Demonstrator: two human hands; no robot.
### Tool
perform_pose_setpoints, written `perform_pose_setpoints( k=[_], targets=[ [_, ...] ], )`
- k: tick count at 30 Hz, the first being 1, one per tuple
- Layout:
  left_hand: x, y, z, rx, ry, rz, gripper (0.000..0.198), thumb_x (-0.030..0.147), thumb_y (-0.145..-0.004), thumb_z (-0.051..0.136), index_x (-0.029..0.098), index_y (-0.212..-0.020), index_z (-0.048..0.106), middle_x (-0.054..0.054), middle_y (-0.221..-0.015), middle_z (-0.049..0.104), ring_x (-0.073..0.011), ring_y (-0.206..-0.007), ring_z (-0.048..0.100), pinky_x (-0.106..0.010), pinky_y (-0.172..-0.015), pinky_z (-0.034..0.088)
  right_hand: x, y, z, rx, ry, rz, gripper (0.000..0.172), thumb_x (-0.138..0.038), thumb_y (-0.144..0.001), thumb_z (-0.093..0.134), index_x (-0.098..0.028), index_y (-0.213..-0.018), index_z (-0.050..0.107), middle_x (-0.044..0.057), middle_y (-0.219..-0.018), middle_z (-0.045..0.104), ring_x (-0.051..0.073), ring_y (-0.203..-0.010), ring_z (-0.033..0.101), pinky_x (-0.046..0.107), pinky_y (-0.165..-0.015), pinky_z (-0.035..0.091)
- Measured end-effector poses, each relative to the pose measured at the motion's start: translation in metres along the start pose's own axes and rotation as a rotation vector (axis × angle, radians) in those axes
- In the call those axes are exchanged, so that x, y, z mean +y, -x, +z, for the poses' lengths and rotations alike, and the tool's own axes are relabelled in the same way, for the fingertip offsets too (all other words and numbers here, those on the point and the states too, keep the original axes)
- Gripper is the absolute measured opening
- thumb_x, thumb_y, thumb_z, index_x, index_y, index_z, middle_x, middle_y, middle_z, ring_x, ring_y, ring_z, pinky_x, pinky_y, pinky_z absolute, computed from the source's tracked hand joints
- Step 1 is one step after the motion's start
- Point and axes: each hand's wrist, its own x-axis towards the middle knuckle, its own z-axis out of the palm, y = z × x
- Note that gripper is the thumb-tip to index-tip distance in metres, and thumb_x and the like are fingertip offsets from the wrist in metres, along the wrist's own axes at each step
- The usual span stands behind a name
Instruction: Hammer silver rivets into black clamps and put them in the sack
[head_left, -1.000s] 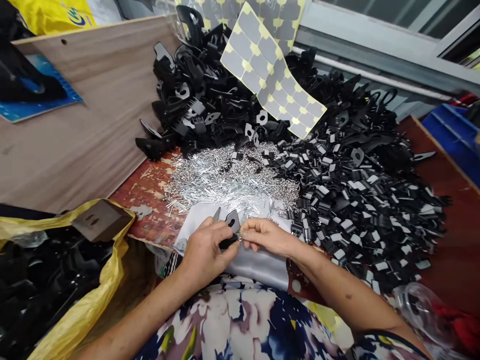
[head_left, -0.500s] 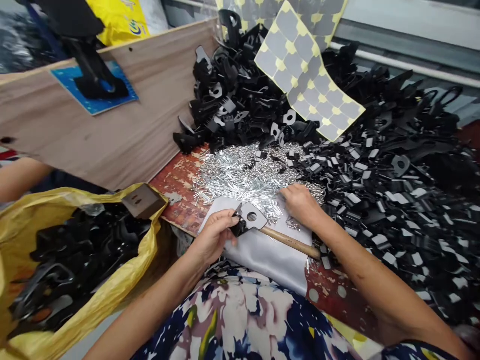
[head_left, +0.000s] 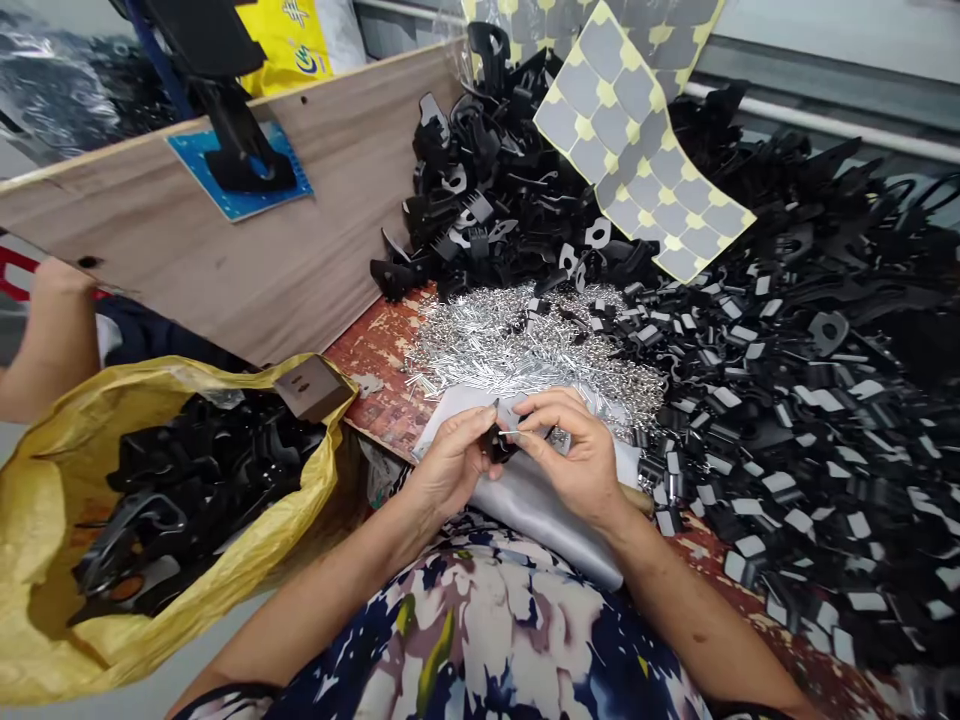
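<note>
My left hand (head_left: 454, 462) grips a small black plastic clip (head_left: 499, 443) over a grey cloth (head_left: 534, 505) at the table's near edge. My right hand (head_left: 571, 452) meets it from the right, and its fingertips pinch a thin metal pin (head_left: 513, 433) against the clip. Just beyond both hands lies a heap of shiny metal pins (head_left: 525, 350). A wooden hammer handle (head_left: 636, 496) pokes out from under my right wrist.
Black clip parts (head_left: 787, 390) are piled across the right and far side of the table. A sheet of grey pads (head_left: 637, 150) leans on them. A yellow bag (head_left: 52, 560) of black parts sits at the left, below a wooden board (head_left: 247, 250). Another person's arm (head_left: 45, 340) shows far left.
My right hand came back from the pin heap with a pin and joined the left hand at the clip. It now covers most of the hammer. The view shifted slightly left.
</note>
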Motion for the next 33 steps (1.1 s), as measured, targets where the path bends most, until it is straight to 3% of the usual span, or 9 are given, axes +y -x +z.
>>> perform_pose_setpoints(
  k=[2,5,9,12,15,20,29,33],
  targets=[
    [-0.001,0.002,-0.001,-0.002,0.021,-0.006,0.03,0.042,-0.074,0.087,0.014,-0.079,0.075,-0.002,-0.073,0.063,-0.0114,-0.056,0.052,-0.02,-0.039,0.044,0.003,0.0,0.004,0.007,0.008,0.007,0.007,-0.024,-0.091,0.071,-0.026,-0.084,0.069,0.001,-0.096,0.075,0.021,-0.095,0.066,0.045,-0.093,0.048],
    [-0.001,0.005,0.0,-0.001,0.034,-0.012,0.032,0.043,-0.073,0.088,0.014,-0.077,0.075,-0.001,-0.07,0.062,-0.011,-0.056,0.052,-0.02,-0.039,0.045,0.0,0.001,0.005,0.001,0.091,-0.017,0.009,-0.025,-0.092,0.069,-0.027,-0.083,0.067,-0.001,-0.089,0.075,0.021,-0.089,0.067,0.052,-0.107,0.041],
    [0.0,0.007,0.003,0.002,0.038,0.005,0.034,0.045,-0.071,0.089,0.014,-0.076,0.074,-0.001,-0.069,0.063,-0.0114,-0.055,0.054,-0.02,-0.041,0.047,-0.015,0.005,0.004,-0.021,0.265,-0.179,0.012,-0.018,-0.091,0.068,-0.029,-0.085,0.067,-0.004,-0.089,0.077,0.021,-0.091,0.07,0.062,-0.119,0.026],
    [-0.001,0.008,0.002,0.027,0.042,0.017,0.034,0.045,-0.07,0.09,0.016,-0.081,0.075,-0.002,-0.073,0.066,-0.0117,-0.057,0.056,-0.02,-0.041,0.047,-0.023,0.008,0.002,-0.012,0.112,-0.116,0.01,-0.018,-0.093,0.064,-0.027,-0.09,0.065,0.001,-0.104,0.078,0.023,-0.101,0.072,0.056,-0.111,0.043],
    [-0.003,0.007,-0.004,0.065,0.039,-0.007,0.036,0.048,-0.07,0.089,0.017,-0.076,0.073,-0.002,-0.071,0.066,-0.012,-0.056,0.056,-0.019,-0.038,0.042,-0.026,0.008,-0.004,-0.011,-0.015,0.031,0.007,-0.021,-0.098,0.059,-0.026,-0.098,0.063,0.004,-0.102,0.077,0.02,-0.095,0.072,0.04,-0.087,0.058],
    [-0.005,0.007,-0.01,0.061,0.038,-0.017,0.035,0.049,-0.074,0.086,0.017,-0.077,0.071,-0.002,-0.07,0.066,-0.0124,-0.057,0.056,-0.02,-0.038,0.04,-0.024,0.004,-0.009,-0.089,0.304,-0.138,0.016,-0.02,-0.1,0.057,-0.025,-0.11,0.069,0.003,-0.092,0.073,0.019,-0.085,0.067,0.037,-0.078,0.054],
    [-0.008,0.014,-0.004,0.064,0.02,0.006,0.038,0.047,-0.07,0.09,0.015,-0.079,0.072,0.0,-0.071,0.063,-0.0114,-0.058,0.053,-0.021,-0.042,0.046,-0.021,0.011,0.002,-0.184,0.387,-0.223,0.022,-0.017,-0.102,0.05,-0.021,-0.099,0.071,0.005,-0.086,0.068,0.019,-0.081,0.06,0.035,-0.075,0.05],
    [-0.01,0.018,-0.005,0.057,-0.009,0.03,0.037,0.048,-0.073,0.088,0.016,-0.077,0.07,0.001,-0.069,0.06,-0.0112,-0.057,0.052,-0.022,-0.043,0.047,-0.022,0.012,0.003,-0.205,0.538,-0.258,0.024,-0.011,-0.1,0.048,-0.021,-0.094,0.07,0.006,-0.083,0.065,0.021,-0.081,0.056,0.035,-0.074,0.047]
  ],
)
